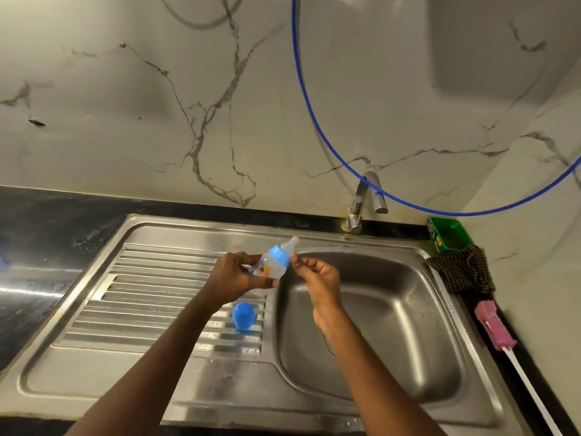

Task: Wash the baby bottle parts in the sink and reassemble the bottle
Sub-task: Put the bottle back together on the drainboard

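Left hand (234, 275) gripping baby bottle (271, 265) around body, steadying it over drainboard edge of sink (195, 416), likely so ring can be turned. Right hand (317, 278) hovering just beside blue collar ring (280, 253), fingers loosely curled, holding nothing. Bottle lying tilted, long axis running lower-left to upper-right, nipple (292, 242) pointing away toward tap (366, 199). Blue cap (243, 315) sitting below left hand on drainboard, awaiting fitting.

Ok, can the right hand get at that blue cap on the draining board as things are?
Probably yes. The right hand is free, its fingertips just by the bottle that the left hand holds. The blue cap stands uncovered on the draining board, just below the left wrist, so it would reach under that arm.
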The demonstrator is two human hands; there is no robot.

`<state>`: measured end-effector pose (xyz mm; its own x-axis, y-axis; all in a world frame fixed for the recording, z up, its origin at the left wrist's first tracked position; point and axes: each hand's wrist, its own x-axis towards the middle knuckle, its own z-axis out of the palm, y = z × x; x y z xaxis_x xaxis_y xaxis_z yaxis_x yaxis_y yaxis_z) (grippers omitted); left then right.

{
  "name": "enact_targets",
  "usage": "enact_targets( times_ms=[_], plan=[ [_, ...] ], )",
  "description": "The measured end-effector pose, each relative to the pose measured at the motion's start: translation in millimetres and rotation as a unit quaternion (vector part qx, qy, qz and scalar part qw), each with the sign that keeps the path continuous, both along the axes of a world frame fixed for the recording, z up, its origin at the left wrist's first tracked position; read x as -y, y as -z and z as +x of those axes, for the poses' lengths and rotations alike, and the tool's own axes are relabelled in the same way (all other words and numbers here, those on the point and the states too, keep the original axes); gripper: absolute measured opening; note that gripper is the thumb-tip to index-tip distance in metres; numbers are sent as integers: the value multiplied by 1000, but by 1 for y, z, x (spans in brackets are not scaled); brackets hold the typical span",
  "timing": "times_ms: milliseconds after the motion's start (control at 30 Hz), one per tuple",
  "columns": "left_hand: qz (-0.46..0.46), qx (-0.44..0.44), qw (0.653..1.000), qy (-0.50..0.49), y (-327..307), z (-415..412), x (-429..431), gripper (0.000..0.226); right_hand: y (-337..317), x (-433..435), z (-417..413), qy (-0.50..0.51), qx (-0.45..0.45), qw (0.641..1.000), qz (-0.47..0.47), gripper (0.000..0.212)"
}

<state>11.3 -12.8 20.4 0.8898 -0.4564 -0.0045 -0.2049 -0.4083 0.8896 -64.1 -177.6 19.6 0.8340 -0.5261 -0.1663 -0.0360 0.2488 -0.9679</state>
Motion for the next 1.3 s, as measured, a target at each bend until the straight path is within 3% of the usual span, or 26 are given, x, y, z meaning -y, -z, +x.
enact_targets(
  times_ms=[100, 233, 333, 400, 467, 533, 567, 700, 767, 900, 1067, 1300],
  plan=[
    [-23, -24, 999, -9, 2, 2, -21, 34, 0, -1, 9, -14, -3, 1000, -6, 15],
    [-18, -28, 996, -80, 15, 3, -45, 29, 20, -21, 21, -154, -106, 971, -150, 12],
    [14, -23, 992, -120, 22, 6, -58, 27, 43, -41, 24, -330, -159, 883, -293, 47],
    [27, -24, 990, -133, 27, 9, -64, 33, 55, -51, 24, -377, -166, 804, -428, 72],
    [32, -28, 990, -135, 31, 11, -67, 37, 67, -58, 23, -379, -159, 768, -492, 75],
    [33, -31, 990, -133, 36, 12, -67, 39, 78, -60, 23, -354, -138, 787, -487, 61],
    [32, -33, 991, -127, 38, 12, -65, 41, 80, -57, 22, -327, -133, 813, -463, 56],
    [25, -39, 994, -97, 44, 10, -53, 48, 58, -25, 21, -161, -112, 956, -218, 51],
    [18, -49, 995, -80, 43, 7, -43, 56, 42, -2, 20, -72, -73, 987, -120, 43],
    [-38, -65, 997, -27, 42, 1, -19, 56, 18, 33, 17, -33, -1, 999, -43, 32],
    [-96, -90, 991, 23, 29, -9, 13, 55, 6, 60, 9, -30, 33, 996, -82, 29],
    [-158, -128, 977, 64, 10, -22, 40, 33, -2, 86, -5, -10, 27, 992, -120, 35]
  ],
)
